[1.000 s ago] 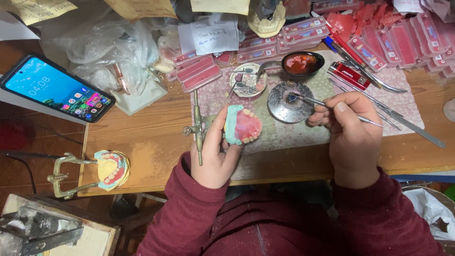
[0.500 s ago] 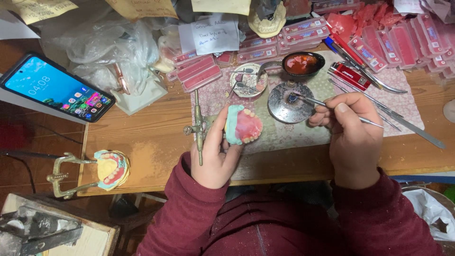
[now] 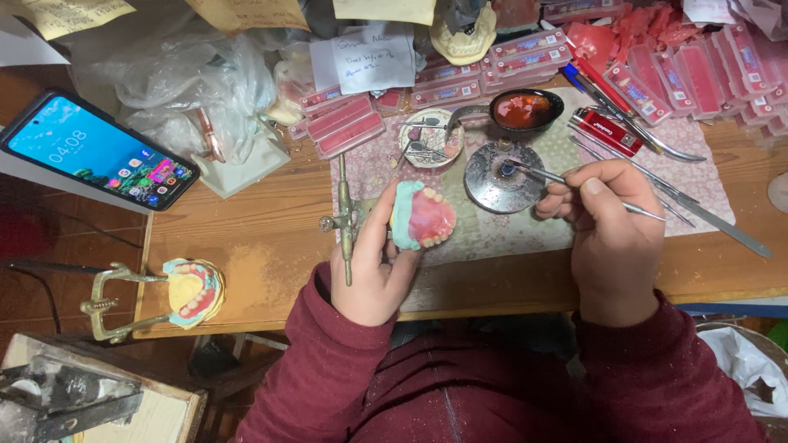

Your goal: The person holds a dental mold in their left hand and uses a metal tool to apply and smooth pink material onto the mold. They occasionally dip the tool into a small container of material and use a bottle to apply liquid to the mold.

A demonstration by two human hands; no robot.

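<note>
The left hand (image 3: pixel 373 267) grips a denture model (image 3: pixel 421 216), pink and teal with a row of teeth, held above the patterned mat (image 3: pixel 492 234). The right hand (image 3: pixel 611 226) pinches a thin metal tool (image 3: pixel 574 182), its tip resting on a round metal dish (image 3: pixel 501 176). Just beyond the dish sit a dark bowl of red wax (image 3: pixel 524 109) and a small tin (image 3: pixel 431 139). Long metal tools (image 3: pixel 698 217) lie on the mat behind the right hand. Far left, a phone (image 3: pixel 98 152) lies lit, and 1 second denture model (image 3: pixel 193 291) sits in a brass frame.
</note>
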